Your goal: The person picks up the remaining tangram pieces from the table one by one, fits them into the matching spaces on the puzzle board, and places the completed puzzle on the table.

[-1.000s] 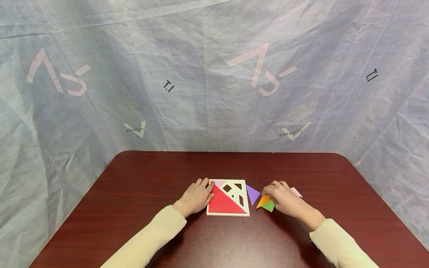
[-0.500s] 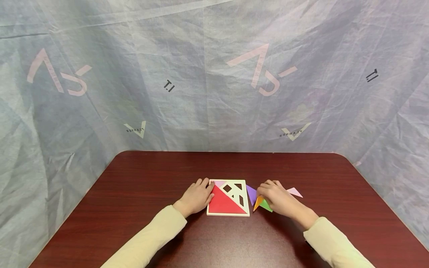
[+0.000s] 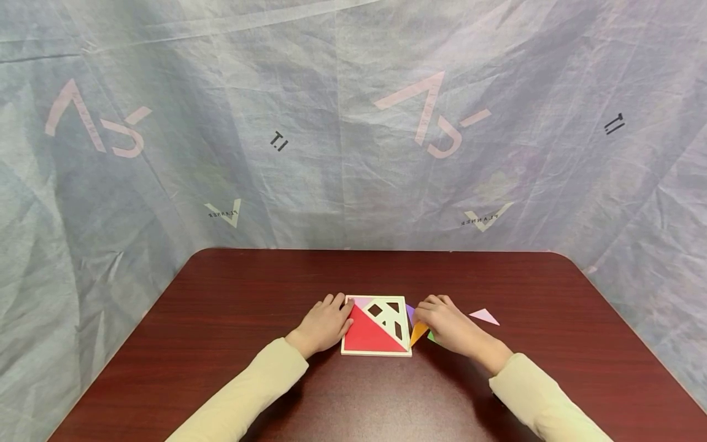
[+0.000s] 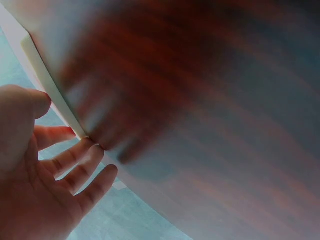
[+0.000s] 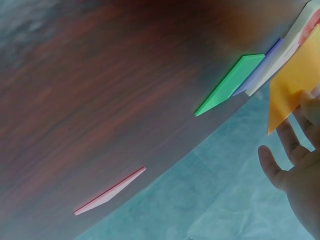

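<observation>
A white square puzzle frame (image 3: pixel 405 324) lies on the dark red table, with a big red triangle (image 3: pixel 367 336) seated in its lower left. My left hand (image 3: pixel 336 310) rests flat against the frame's left edge (image 4: pixel 50 95), fingers (image 4: pixel 75 160) straight. My right hand (image 3: pixel 429 314) pinches an orange triangle (image 3: pixel 418 332) and holds it tilted just off the frame's right edge; the same orange triangle (image 5: pixel 292 80) shows at my fingertips. A purple triangle (image 3: pixel 410 314) and a green piece (image 5: pixel 230 84) lie partly hidden under that hand.
A pink triangle (image 3: pixel 484 316) lies alone to the right of my right hand, thin and flat on the table (image 5: pixel 110 192). The tabletop (image 3: pixel 265 282) ends in rounded far corners, with a grey-blue cloth backdrop (image 3: pixel 342 123) behind.
My right hand has moved left with the orange triangle, from beside the green piece to the frame's right edge, covering most of the purple triangle. The left hand stayed put.
</observation>
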{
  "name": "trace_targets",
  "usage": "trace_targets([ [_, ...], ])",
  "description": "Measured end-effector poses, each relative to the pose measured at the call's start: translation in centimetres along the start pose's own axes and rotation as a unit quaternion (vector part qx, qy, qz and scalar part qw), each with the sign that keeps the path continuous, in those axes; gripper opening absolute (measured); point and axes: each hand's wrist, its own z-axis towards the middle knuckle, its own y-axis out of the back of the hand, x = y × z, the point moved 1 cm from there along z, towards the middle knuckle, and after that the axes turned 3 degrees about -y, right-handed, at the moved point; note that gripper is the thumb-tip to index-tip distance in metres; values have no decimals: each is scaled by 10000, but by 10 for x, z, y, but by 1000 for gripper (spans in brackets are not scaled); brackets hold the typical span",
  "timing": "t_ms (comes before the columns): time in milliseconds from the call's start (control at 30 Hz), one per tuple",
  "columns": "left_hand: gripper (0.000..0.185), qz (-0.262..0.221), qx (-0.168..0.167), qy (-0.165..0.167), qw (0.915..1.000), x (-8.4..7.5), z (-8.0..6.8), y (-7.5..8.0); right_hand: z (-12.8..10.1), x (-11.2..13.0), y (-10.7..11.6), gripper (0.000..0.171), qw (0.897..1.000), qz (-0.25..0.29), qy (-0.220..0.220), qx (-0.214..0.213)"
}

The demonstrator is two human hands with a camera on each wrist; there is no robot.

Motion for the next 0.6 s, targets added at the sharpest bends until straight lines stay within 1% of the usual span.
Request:
trace_targets([
  [167,43,2,-12,-12,10000,-1,0,1,5,3,-3,30,10000,-4,23,46],
  [367,42,-2,-42,-17,10000,-1,1,2,11,5,-7,26,9999,-37,124,36],
  [600,42,30,-64,-36,10000,0,0,1,16,6,-10,34,9997,-21,226,97],
])
